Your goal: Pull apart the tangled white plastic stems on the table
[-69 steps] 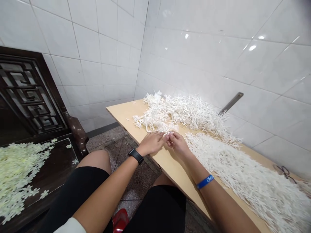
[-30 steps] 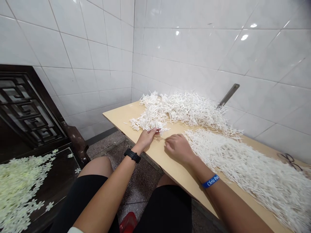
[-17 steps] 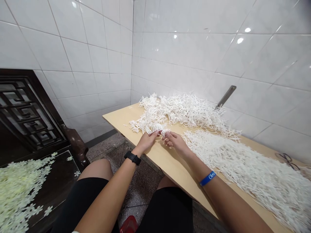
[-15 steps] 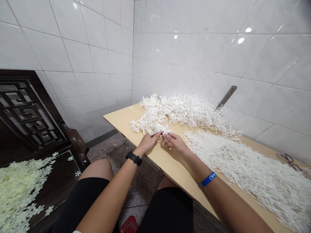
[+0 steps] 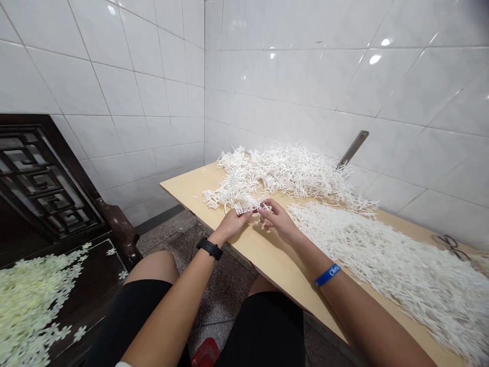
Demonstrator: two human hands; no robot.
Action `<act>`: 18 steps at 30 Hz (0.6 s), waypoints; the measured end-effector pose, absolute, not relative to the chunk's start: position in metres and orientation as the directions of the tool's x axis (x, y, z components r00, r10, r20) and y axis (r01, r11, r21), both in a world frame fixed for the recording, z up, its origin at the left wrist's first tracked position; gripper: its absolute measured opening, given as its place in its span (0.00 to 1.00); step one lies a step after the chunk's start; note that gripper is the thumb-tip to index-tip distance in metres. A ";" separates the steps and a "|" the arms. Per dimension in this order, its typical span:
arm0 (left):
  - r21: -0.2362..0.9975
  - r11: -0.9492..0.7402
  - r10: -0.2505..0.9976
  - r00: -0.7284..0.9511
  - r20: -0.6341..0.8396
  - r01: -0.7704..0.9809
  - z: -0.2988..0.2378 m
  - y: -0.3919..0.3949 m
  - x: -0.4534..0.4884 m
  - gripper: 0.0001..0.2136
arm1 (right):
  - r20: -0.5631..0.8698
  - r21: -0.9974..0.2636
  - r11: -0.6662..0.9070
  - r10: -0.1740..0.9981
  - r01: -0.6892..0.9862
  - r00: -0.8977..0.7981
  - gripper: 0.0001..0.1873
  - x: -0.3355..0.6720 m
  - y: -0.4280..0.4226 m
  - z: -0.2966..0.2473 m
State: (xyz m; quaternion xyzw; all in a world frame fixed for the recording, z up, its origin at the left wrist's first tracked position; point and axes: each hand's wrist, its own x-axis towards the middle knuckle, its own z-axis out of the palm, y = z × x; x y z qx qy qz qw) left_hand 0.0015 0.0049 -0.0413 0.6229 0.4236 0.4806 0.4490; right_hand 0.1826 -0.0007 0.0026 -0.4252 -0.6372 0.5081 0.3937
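Note:
Between my two hands is a small white branched plastic sprig (image 5: pixel 250 210), close above the front edge of the wooden table (image 5: pixel 275 260). My left hand (image 5: pixel 234 224) is closed with thumb and fingers pinching its left part. My right hand (image 5: pixel 277 219) pinches the right end between thumb and forefinger, its other fingers curled below. Just behind them lies a loose heap of white branched sprigs (image 5: pixel 290 171). To the right spreads a flatter, denser pile of white sprigs (image 5: pixel 385 255). Fingertips partly hide the held piece.
A flat metal bar (image 5: pixel 353 149) leans on the tiled wall behind the heap. Dark-framed glasses or a looped cord (image 5: pixel 453 247) lie at the far right. On the left, a dark carved wooden chair (image 5: pixel 110 214) bears pale yellow-white plastic flowers (image 5: pixel 30 295).
My right hand has shifted slightly to the right, and more of the sprig now shows between the hands. My left hand stays nearly in place. The view has turned slightly.

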 end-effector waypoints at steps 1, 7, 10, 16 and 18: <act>0.966 -0.238 0.958 0.184 0.218 0.098 -0.042 0.005 0.001 0.19 | 0.061 -0.979 0.122 0.942 0.164 -0.330 0.22 0.183 0.000 0.002; 0.978 -0.194 0.967 0.186 0.176 0.082 -0.041 0.004 0.003 0.16 | -0.013 -0.965 0.101 0.902 0.241 -0.431 0.23 0.187 0.002 0.000; 0.980 -0.193 0.961 0.211 0.177 0.057 -0.036 0.001 0.004 0.18 | -0.007 -0.963 0.130 0.865 0.237 -0.502 0.26 0.185 0.000 0.000; 0.997 -0.074 0.891 0.448 0.074 -0.017 -0.022 -0.004 0.000 0.25 | 0.081 -0.984 0.162 0.795 0.081 -0.601 0.26 0.174 -0.006 -0.003; 0.998 -0.064 0.852 0.522 0.042 0.024 -0.021 -0.004 0.000 0.28 | 0.104 -0.992 0.124 0.778 -0.010 -0.620 0.26 0.171 -0.008 -0.004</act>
